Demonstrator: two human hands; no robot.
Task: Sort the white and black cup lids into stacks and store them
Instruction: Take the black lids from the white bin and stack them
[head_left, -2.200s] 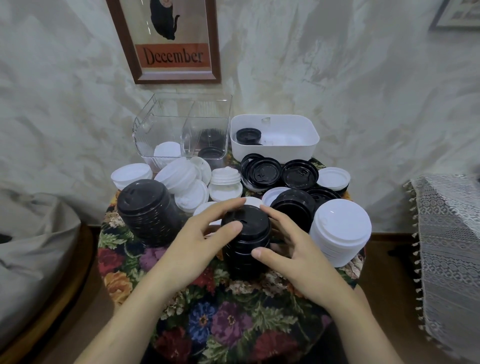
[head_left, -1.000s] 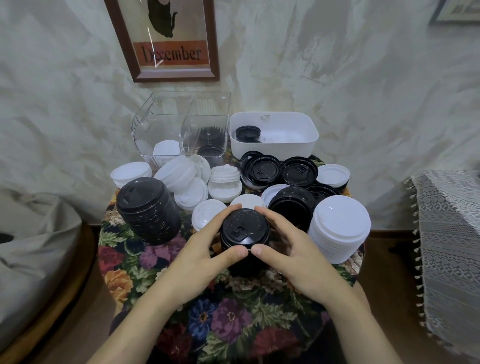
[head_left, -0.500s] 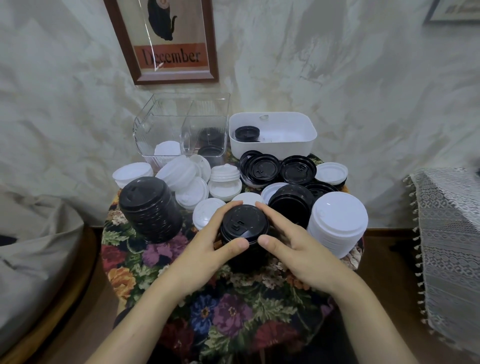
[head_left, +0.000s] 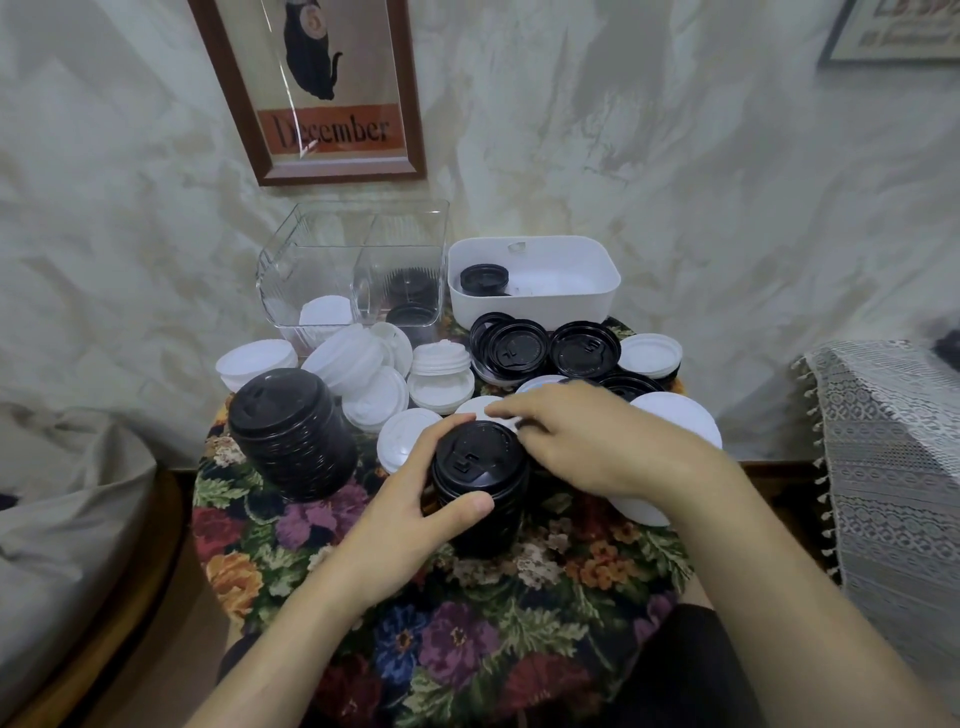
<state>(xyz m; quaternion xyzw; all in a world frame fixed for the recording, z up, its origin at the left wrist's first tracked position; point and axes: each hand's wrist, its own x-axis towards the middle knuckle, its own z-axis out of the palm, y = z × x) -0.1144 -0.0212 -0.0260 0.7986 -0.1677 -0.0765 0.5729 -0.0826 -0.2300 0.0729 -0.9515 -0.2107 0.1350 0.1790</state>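
A short stack of black lids (head_left: 475, 488) stands at the middle of the floral-covered round table (head_left: 467, 629). My left hand (head_left: 410, 504) grips its left side, thumb in front and fingers behind. My right hand (head_left: 597, 447) is off that stack and lies over the lids just behind it, fingers stretched left toward a white lid (head_left: 405, 436); what is under the palm is hidden. A taller black stack (head_left: 291, 431) leans at the left. A white stack (head_left: 680, 415) stands at the right, partly covered by my right wrist.
At the back stand a clear bin (head_left: 311, 260) holding white and black lids and a white tub (head_left: 540, 296) with a few black lids (head_left: 483, 280). Loose black lids (head_left: 584, 351) and white lids (head_left: 441, 374) crowd the table's rear half. A lace-draped surface (head_left: 883, 441) is at the right.
My right hand has let go of the centre black stack and moved up and back over the lids behind it. My left hand keeps its grip on the stack.
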